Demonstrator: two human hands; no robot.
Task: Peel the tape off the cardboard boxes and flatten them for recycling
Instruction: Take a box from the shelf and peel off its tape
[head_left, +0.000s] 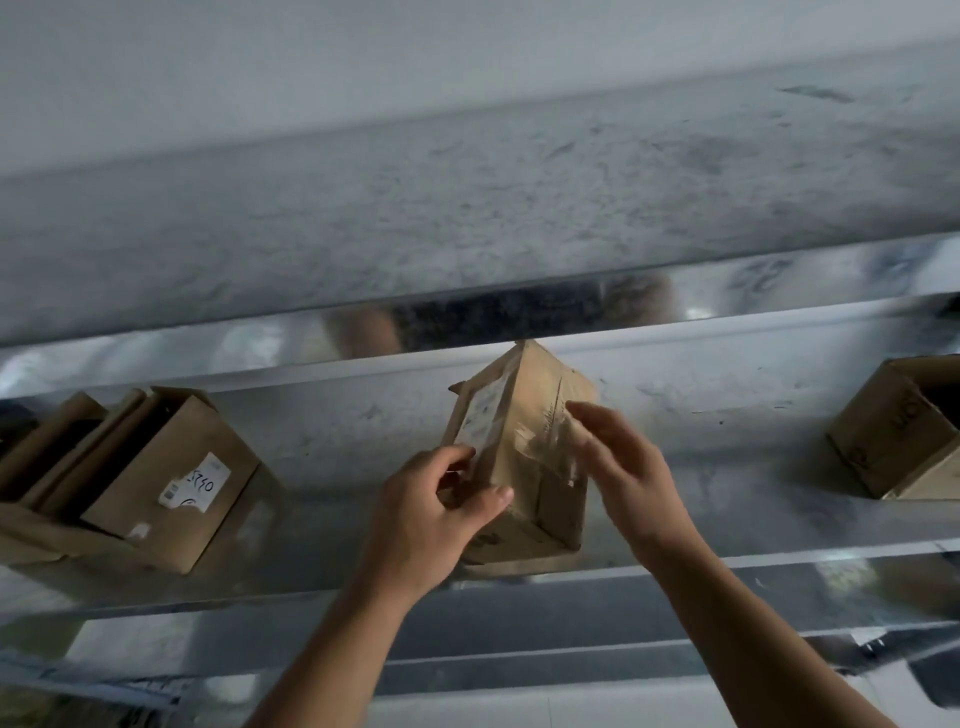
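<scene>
Now my left hand (431, 512) grips the cardboard box (535, 410) at its near corner, fingers curled round it. My right hand (626, 467) touches its clear tape (545, 449); blur hides any pinch. The box stands tilted on the metal shelf (363, 431).

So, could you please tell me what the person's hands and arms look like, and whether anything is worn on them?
The left hand and right hand are bare: no gloves, rings or watch show. The left forearm and right forearm are bare too, with no sleeve in view down to the frame's edge.
</scene>
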